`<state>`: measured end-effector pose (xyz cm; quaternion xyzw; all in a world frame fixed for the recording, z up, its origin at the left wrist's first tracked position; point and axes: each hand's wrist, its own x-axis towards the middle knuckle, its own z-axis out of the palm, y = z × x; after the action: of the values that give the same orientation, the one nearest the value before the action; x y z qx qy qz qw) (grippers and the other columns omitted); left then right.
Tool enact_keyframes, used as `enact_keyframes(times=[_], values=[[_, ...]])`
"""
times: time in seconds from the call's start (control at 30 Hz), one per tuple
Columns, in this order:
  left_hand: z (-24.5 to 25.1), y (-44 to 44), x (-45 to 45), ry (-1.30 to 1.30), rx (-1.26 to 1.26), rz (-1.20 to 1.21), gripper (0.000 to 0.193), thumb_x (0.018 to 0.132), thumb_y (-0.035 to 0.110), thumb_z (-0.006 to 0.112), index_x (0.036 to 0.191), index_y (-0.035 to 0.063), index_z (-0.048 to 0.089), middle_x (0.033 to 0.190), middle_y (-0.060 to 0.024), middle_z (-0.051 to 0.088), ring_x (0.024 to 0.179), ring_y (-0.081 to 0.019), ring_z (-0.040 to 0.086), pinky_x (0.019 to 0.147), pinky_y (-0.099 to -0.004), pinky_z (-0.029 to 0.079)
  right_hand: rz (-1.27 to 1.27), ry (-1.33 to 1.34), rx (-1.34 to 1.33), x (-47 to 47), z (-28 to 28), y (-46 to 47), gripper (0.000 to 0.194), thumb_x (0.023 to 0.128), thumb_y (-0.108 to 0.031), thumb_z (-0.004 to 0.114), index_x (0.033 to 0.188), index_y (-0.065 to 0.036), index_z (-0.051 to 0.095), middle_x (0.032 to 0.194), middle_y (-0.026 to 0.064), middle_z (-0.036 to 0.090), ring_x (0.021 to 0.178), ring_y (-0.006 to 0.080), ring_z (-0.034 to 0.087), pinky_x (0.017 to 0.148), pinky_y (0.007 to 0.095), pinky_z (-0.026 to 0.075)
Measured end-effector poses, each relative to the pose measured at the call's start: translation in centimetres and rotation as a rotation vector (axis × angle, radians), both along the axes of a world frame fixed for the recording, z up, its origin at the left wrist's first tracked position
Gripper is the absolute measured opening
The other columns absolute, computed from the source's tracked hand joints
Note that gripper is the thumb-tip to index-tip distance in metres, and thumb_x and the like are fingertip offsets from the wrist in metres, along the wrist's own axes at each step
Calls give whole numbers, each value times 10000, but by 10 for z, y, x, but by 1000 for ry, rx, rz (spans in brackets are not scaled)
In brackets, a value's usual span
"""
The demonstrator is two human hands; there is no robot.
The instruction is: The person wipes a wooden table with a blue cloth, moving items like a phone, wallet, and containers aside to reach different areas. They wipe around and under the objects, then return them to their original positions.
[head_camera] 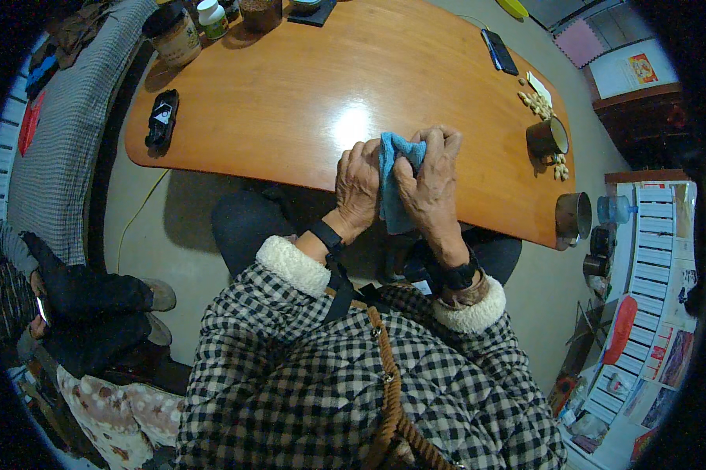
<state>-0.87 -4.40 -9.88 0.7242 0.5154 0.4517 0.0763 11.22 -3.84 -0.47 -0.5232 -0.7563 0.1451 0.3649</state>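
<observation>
A folded blue cloth (393,194) is held between my two hands at the near edge of the wooden table (306,88). My left hand (357,182) presses against its left side, knuckles up, with the thumb hidden. On the other side my right hand (435,182) grips the cloth, its thumb lying along the fabric and its fingers bent over the top. The cloth's lower end hangs towards my lap. Each of my wrists carries a black strap.
At the left lies a black object (162,122); jars (176,41) and a white bottle (213,20) stand behind. Rightward are a phone (500,51), peanuts (535,104), a mug (546,140) and a metal pot (573,215). A seated person (94,299) holds a lit device.
</observation>
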Motion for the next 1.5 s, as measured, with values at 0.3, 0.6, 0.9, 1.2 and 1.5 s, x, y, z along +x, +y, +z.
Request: enact_keyframes(times=[0.3, 0.6, 0.9, 1.2, 1.5], values=[[2, 1, 1, -7, -15, 26, 473, 835, 273, 722, 1217, 48, 556, 1132, -127, 608, 1005, -317, 578, 856, -428, 450, 52, 70, -62, 32, -16, -2, 322, 831, -52, 624, 1129, -26, 503, 1089, 173, 490, 1020, 327, 529, 860, 405, 488], [5, 5, 2, -104, -3, 34, 619, 741, 335, 858, 1189, 21, 568, 1094, -164, 633, 1001, -365, 605, 884, -461, 492, -151, 284, -331, 72, -42, 0, 216, 952, -158, 670, 1096, -62, 540, 884, 52, 574, 822, 148, 567, 704, 293, 486], [4, 6, -1, -91, -19, -28, 667, 718, 299, 867, 1234, 27, 544, 1121, -167, 629, 1014, -372, 602, 874, -461, 501, -68, 218, -90, 57, -14, -1, 342, 911, -56, 641, 1242, -25, 560, 1130, 131, 642, 1068, 228, 627, 918, 352, 505], [1, 1, 0, -135, -101, -49, 781, 665, 216, 853, 1319, 40, 463, 1140, -173, 605, 1047, -393, 584, 903, -481, 485, 189, 435, -200, 37, -50, -16, 409, 976, 34, 522, 1379, -30, 504, 1298, 88, 600, 1217, 206, 578, 1057, 339, 456], [-1, 5, -7, -121, -144, -123, 841, 670, 172, 799, 1411, 44, 422, 1194, -215, 573, 1084, -411, 569, 958, -478, 482, 160, 145, -143, 47, -80, -1, 580, 823, 60, 542, 1392, -34, 478, 1224, 208, 595, 1120, 381, 600, 983, 439, 485]])
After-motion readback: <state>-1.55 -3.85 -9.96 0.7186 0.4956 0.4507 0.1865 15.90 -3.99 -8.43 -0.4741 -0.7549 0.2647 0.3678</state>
